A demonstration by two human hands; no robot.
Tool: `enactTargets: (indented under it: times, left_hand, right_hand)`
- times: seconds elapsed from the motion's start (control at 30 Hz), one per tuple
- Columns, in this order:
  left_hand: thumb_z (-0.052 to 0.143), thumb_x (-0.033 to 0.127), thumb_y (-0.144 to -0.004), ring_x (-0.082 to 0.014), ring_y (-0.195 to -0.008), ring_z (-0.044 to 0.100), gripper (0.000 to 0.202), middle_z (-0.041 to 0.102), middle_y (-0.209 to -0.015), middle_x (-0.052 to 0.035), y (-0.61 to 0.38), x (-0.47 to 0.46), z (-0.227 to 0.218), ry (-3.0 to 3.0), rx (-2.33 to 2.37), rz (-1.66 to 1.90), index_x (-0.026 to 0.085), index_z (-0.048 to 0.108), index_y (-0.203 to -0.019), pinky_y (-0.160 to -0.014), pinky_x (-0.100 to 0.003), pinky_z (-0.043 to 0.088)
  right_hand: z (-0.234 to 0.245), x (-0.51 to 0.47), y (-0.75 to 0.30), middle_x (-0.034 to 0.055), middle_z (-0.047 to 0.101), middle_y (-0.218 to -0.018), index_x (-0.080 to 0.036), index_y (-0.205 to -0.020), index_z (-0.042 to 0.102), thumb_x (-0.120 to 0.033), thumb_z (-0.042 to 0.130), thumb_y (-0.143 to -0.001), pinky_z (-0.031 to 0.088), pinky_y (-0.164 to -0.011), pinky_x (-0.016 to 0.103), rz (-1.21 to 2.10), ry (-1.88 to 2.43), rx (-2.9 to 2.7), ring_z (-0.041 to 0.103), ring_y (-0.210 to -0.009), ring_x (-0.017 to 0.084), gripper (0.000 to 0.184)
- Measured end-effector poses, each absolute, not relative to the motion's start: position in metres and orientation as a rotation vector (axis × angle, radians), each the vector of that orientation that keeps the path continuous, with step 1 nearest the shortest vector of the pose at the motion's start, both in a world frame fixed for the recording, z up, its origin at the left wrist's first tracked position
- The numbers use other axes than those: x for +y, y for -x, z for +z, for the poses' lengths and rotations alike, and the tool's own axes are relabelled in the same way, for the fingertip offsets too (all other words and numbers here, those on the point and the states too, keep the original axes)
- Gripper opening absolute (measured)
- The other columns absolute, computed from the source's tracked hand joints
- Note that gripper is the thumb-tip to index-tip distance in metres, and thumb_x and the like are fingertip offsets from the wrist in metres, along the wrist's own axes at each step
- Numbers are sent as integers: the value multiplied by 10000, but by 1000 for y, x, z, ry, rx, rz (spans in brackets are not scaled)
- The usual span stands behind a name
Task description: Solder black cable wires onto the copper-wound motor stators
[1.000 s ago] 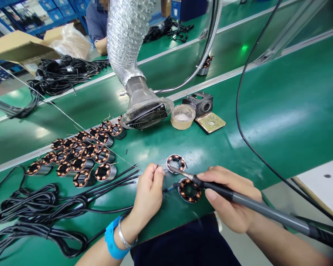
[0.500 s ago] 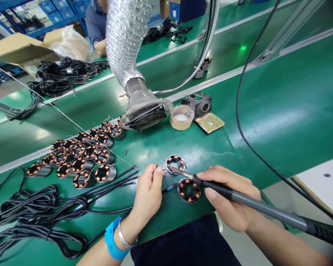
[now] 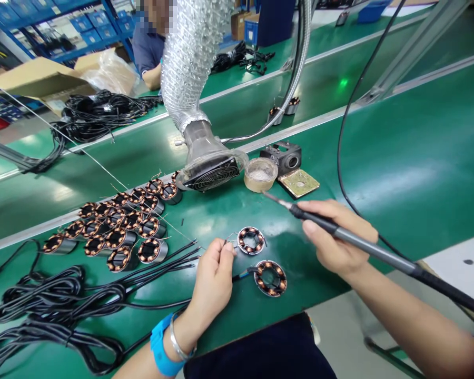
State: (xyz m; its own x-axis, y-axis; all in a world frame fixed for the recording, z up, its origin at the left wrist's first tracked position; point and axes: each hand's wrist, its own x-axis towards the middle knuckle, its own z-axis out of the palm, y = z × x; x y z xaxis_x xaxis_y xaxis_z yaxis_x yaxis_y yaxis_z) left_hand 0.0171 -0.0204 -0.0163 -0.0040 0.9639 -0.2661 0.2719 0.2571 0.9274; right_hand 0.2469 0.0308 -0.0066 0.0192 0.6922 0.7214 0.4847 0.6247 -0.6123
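My right hand (image 3: 339,237) grips a soldering iron (image 3: 355,245), its tip pointing left, just short of a round tub (image 3: 260,176) of pale material. Pinched in my left hand (image 3: 213,279) are thin wires, beside a copper-wound motor stator (image 3: 242,246) lying on the green bench. A second stator (image 3: 256,281) lies nearer to me, with a black cable running from it past my left hand. My left fingers hide where the wires are held.
Several stators (image 3: 152,251) stand in rows at the left, with coiled black cables (image 3: 59,331) in front of them. A fume extractor nozzle (image 3: 211,173) hangs over the bench. An iron stand (image 3: 290,158) and a yellowish sponge tray (image 3: 300,182) sit beside the tub. A co-worker (image 3: 148,52) sits across.
My right hand has lifted the soldering iron away from the far stator and up toward the tub. My left hand keeps its pinch near the stators.
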Motion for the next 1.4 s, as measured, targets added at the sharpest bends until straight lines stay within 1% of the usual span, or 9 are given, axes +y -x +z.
enactTargets:
  times: [0.1, 0.23, 0.33, 0.4, 0.5, 0.63, 0.93, 1.13, 1.4]
  left_hand:
    - [401, 440, -977, -95, -525, 240, 330, 286, -593, 80, -17, -21, -17, -1204, 1490, 841, 197, 455, -762, -492, -216, 226]
    - [419, 488, -960, -90, -509, 239, 354, 297, -594, 79, -16, -19, -19, -1157, 1473, 850, 196, 469, -766, -481, -211, 218]
    - [448, 540, -936, -87, -494, 254, 391, 312, -582, 78, -13, -17, -19, -1122, 1439, 847, 189, 505, -773, -473, -211, 222]
    - [461, 561, -925, -86, -491, 267, 409, 320, -571, 79, -9, -15, -18, -1103, 1401, 823, 181, 529, -789, -472, -210, 228]
    - [473, 567, -920, -81, -493, 295, 423, 358, -566, 76, -4, -11, -14, -1092, 1347, 782, 169, 542, -794, -478, -210, 241]
    - [484, 570, -914, -73, -485, 299, 425, 392, -578, 72, 2, -7, -11, -1081, 1322, 784, 162, 550, -813, -473, -208, 232]
    - [553, 559, -873, -67, -479, 267, 428, 365, -542, 75, 11, 1, -7, -1107, 1300, 729, 150, 565, -749, -452, -196, 199]
    - [675, 464, -777, -25, -401, 261, 337, 506, -589, 42, 21, 4, -7, -891, 1239, 706, 135, 610, -754, -408, -194, 143]
    - [729, 361, -728, -56, -504, 353, 241, 500, -660, 20, 17, 2, 0, -1040, 1396, 768, 129, 695, -670, -467, -201, 250]
  right_hand:
    - [-21, 58, -258, 75, 720, -998, -242, -1191, 665, -254, 628, -875, 556, -738, 372, 56, 1085, -1610, 666, -820, 221, 319]
    - [-41, 74, -266, 91, 707, -1112, -221, -1237, 638, -323, 585, -923, 566, -870, 388, 181, 1242, -1714, 690, -933, 229, 334]
    - [-42, 65, -261, 47, 732, -918, -236, -1302, 578, -279, 561, -947, 595, -664, 288, 329, 1238, -1659, 687, -653, 150, 358]
    - [-36, 55, -251, -9, 695, -737, -244, -1244, 594, -182, 542, -948, 549, -538, 220, 383, 1080, -1685, 620, -508, 102, 307]
    - [-24, 46, -228, -2, 683, -736, -219, -1048, 626, -99, 586, -892, 538, -587, 230, 388, 757, -1899, 626, -590, 116, 201]
    - [-13, 47, -199, 20, 628, -715, -194, -982, 592, -133, 576, -860, 493, -601, 289, 392, 547, -2135, 561, -627, 158, 138]
    - [-16, 54, -184, 28, 619, -800, -175, -1056, 522, -30, 436, -843, 483, -636, 251, 615, 447, -2167, 543, -669, 142, 272]
    - [-22, 54, -189, 7, 580, -753, -190, -1049, 519, -66, 479, -855, 481, -621, 245, 682, 491, -2119, 536, -658, 139, 233]
    - [-19, 48, -190, -7, 617, -751, -207, -1064, 525, -69, 533, -866, 494, -628, 231, 734, 504, -2051, 558, -641, 125, 241]
